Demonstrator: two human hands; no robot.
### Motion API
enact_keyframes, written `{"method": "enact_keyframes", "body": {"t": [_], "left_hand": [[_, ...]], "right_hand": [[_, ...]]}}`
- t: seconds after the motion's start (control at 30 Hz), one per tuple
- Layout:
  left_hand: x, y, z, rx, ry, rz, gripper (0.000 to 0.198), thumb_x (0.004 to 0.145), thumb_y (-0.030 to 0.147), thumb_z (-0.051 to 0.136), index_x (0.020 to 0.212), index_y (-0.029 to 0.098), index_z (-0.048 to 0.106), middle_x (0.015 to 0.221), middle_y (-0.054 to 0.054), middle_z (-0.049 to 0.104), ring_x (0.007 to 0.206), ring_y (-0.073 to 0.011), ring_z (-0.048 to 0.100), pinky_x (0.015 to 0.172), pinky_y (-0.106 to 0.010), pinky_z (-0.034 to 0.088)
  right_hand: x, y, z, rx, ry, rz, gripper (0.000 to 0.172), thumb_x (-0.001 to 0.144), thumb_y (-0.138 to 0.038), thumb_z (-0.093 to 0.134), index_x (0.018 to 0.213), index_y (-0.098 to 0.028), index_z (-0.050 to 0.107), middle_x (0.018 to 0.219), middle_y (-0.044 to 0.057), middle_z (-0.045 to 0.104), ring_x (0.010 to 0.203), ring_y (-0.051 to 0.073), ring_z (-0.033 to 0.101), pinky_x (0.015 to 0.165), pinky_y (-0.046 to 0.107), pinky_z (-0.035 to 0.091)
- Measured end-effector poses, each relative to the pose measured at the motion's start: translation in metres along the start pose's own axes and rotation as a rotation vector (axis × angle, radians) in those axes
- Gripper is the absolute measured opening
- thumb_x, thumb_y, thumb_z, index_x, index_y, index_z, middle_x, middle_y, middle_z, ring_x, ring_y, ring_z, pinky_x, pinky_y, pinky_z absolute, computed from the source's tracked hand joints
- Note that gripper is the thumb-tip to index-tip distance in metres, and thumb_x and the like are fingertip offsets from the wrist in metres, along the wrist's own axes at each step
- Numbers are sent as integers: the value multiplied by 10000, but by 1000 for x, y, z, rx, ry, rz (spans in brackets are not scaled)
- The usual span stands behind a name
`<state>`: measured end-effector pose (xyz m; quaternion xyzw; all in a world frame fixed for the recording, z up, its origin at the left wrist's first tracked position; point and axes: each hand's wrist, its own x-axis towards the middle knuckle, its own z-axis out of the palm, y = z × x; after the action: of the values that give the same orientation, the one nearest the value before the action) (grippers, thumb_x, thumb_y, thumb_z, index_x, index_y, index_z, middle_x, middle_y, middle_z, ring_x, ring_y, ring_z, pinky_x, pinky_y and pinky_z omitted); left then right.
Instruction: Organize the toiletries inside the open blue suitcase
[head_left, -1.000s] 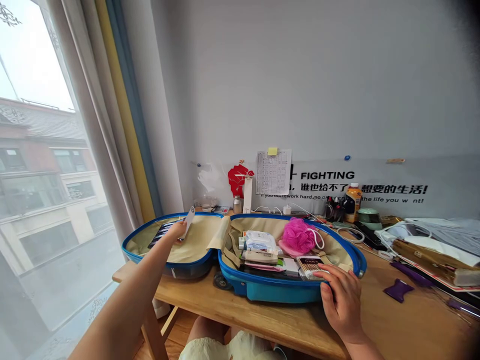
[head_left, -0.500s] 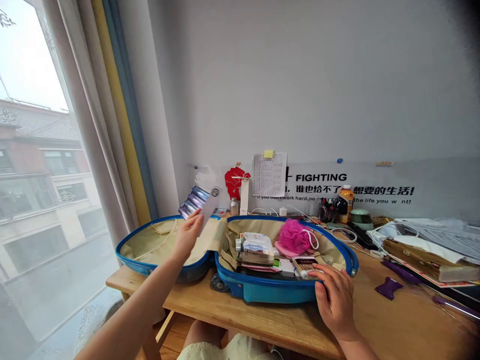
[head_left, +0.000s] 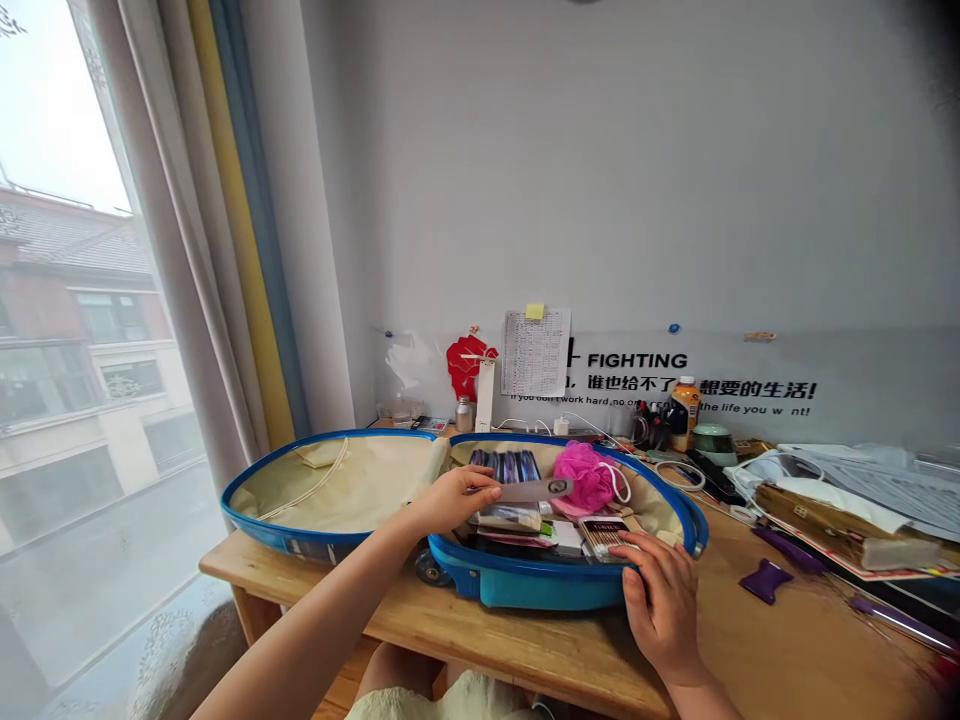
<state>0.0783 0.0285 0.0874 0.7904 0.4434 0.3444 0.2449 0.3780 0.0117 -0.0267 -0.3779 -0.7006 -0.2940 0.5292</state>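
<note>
My left hand [head_left: 456,498] pinches a flat packet [head_left: 517,466] with shiny dark purple-blue bands and a pale flap. It hangs over the right half of an open blue suitcase [head_left: 559,590], whose lining is beige. Under and around the packet lie a white-and-silver pouch [head_left: 510,518], a pink mesh bath puff [head_left: 586,478] with a white cord, and a pack of cotton swabs [head_left: 604,535]. My right hand [head_left: 661,600] rests on the suitcase's front right rim, fingers stretched out by the swabs. The packet partly hides the things beneath it.
The suitcase's left half [head_left: 315,490] lies open with a cord in its lining. On the wooden table [head_left: 757,650] at right are a purple piece [head_left: 766,580], a brown case [head_left: 832,520], and cables. An orange bottle [head_left: 684,412] stands at the back by the wall.
My left hand has moved right and down with the packet, from above the suitcase's left half to over the right half. My right hand stays on the rim. The view has shifted slightly.
</note>
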Motion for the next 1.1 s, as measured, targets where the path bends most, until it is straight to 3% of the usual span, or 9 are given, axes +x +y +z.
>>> {"method": "enact_keyframes", "body": {"t": [0.13,0.27,0.37,0.7,0.9,1.0,1.1], "left_hand": [[-13,5,-8,151,-156,-10,461,806,589,597,1132,282,706,1388,-103,541,1349,-293,432,1101,-427,379],[-28,12,-5,349,-252,11,556,860,597,529,1357,349,519,1558,-77,315,1454,-323,219,1157,-530,252],[-35,13,4,419,-169,29,566,897,588,471,1416,366,431,1584,-61,245,1471,-329,133,1160,-579,203],[-67,-5,12,371,77,107,485,966,441,398,1438,329,402,1576,-38,269,1472,-246,186,1157,-508,288],[-112,-51,6,560,372,10,509,944,360,438,1447,302,387,1531,-73,369,1436,-272,289,1120,-536,335],[-137,-81,-4,720,534,-89,494,916,353,475,1407,313,438,1492,-65,434,1412,-294,331,1113,-587,297],[-157,-102,-16,813,593,-150,423,909,344,482,1330,327,516,1408,-46,536,1369,-297,396,1118,-616,235]], "right_hand": [[-3,1,0,-11,-42,31,234,912,-282,368,916,-240,599,971,48,669,955,197,602,974,371,326],[-2,1,-1,-16,-33,28,238,914,-284,365,912,-240,599,975,46,672,955,198,601,969,370,326],[-2,1,0,-11,-22,17,235,916,-284,366,917,-245,598,964,42,674,942,198,600,959,373,329],[-4,4,0,-28,-61,22,287,931,-309,339,943,-240,617,969,52,674,950,199,602,951,374,348],[2,2,-2,-40,-47,-26,249,935,-293,358,973,-235,597,978,57,663,958,200,596,958,381,342],[3,2,-4,-47,-59,-64,274,942,-386,375,976,-235,601,999,64,662,978,214,596,986,403,326],[2,5,-6,-59,-68,-116,301,921,-483,437,898,-239,611,970,55,672,966,219,608,1018,422,306]]}}
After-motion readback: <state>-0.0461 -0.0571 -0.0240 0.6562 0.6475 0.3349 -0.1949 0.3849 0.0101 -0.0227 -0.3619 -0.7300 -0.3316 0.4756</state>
